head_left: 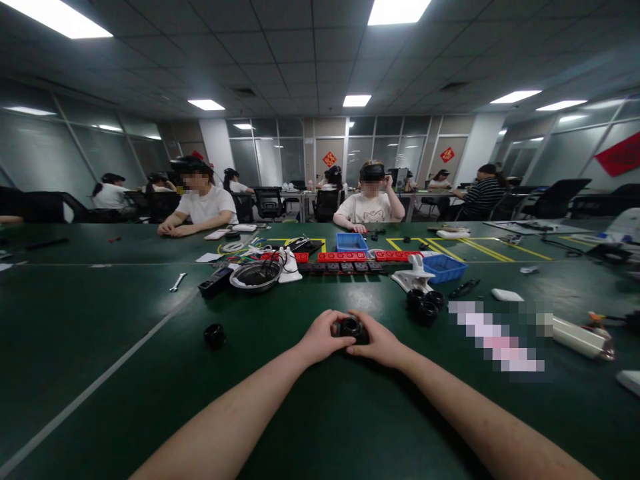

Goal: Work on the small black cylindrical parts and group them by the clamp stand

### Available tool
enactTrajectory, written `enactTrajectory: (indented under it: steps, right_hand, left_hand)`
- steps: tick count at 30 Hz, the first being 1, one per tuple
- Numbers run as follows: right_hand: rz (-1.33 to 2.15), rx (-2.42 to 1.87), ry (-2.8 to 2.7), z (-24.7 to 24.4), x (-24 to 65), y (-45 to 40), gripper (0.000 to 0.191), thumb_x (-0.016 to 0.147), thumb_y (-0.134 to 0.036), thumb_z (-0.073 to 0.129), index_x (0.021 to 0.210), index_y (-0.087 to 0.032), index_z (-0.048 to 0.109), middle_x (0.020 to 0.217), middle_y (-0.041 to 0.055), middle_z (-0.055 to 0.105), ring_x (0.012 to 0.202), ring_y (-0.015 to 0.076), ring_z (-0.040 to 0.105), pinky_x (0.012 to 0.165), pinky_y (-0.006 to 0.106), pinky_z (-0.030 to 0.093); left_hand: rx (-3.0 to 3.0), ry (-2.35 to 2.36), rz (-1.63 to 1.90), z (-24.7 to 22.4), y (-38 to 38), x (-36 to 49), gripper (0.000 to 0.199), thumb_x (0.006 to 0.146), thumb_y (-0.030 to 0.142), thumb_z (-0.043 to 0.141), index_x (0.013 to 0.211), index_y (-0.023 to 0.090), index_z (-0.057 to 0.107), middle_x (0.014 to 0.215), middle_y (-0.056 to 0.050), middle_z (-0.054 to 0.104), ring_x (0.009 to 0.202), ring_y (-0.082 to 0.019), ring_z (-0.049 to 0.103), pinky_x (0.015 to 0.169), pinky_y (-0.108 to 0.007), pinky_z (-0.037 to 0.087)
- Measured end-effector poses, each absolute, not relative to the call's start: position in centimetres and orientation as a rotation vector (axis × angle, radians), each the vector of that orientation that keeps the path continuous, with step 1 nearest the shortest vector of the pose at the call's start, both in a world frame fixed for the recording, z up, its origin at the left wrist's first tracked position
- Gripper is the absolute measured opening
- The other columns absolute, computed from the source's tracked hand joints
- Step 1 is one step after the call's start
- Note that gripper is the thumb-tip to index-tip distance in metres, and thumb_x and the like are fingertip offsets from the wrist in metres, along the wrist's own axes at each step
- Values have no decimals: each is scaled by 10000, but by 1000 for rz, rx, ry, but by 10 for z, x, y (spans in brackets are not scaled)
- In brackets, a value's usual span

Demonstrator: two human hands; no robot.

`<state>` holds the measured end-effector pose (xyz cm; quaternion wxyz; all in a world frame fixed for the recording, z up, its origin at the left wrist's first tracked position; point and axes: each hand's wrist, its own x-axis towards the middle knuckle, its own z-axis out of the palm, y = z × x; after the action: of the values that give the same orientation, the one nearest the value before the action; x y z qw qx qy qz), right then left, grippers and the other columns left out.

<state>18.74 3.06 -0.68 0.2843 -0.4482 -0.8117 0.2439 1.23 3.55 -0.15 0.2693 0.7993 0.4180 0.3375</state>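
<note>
A round black part with a hole in its top stands on the green table, straight in front of me. My left hand curves around its left side, thumb and fingers against it. From the right, my right hand wraps the same part, and the two thumbs nearly meet at its near side. Another black round part lies alone to the left. Several similar black parts are grouped to the right, below a white clamp-like stand.
Farther back are a round mesh-like pan, a black box, red strips, a blue tray and a wrench. A white cylinder lies right. Two people sit across the table.
</note>
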Motion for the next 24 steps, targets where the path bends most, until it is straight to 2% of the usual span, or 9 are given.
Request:
enactTrajectory:
  steps: [5, 11, 15, 18, 24]
  right_hand:
    - [1116, -1020, -2228, -1, 197, 39, 431, 642, -279, 592, 1048, -170, 494, 939, 39, 567, 847, 194, 516, 744, 326, 389]
    - [1163, -1028, -2190, 0, 196, 40, 387, 629, -261, 601, 994, -162, 520, 876, 18, 571, 781, 172, 512, 690, 290, 387]
    - [1127, -1088, -2195, -1, 196, 41, 356, 618, -269, 608, 941, -152, 516, 798, 2, 549, 705, 140, 491, 615, 250, 373]
    - [1029, -1177, -2182, -5, 195, 41, 342, 592, -300, 627, 872, -150, 502, 713, -20, 514, 637, 116, 459, 547, 216, 343]
    - [460, -1555, -2106, -14, 177, 36, 313, 577, -352, 618, 756, -171, 438, 682, -12, 499, 589, 112, 440, 485, 202, 262]
  left_hand:
    - [2156, 972, 864, 4, 37, 7, 381, 607, 314, 639, 950, 184, 538, 898, -32, 503, 788, -150, 480, 669, -248, 386]
    - [2130, 974, 857, 3, 36, 9, 410, 604, 290, 644, 983, 183, 529, 934, -45, 509, 804, -161, 482, 679, -264, 390]
    - [2086, 995, 869, 1, 36, 10, 506, 596, 258, 650, 1065, 197, 469, 950, -39, 496, 741, -134, 477, 642, -247, 395]
    - [2128, 1000, 877, 2, 35, 12, 439, 592, 271, 651, 1001, 201, 507, 909, -22, 497, 729, -128, 468, 633, -236, 387]
    - [2070, 1351, 996, -4, 30, 24, 369, 558, 273, 669, 890, 190, 532, 821, -4, 493, 695, -132, 465, 601, -236, 371]
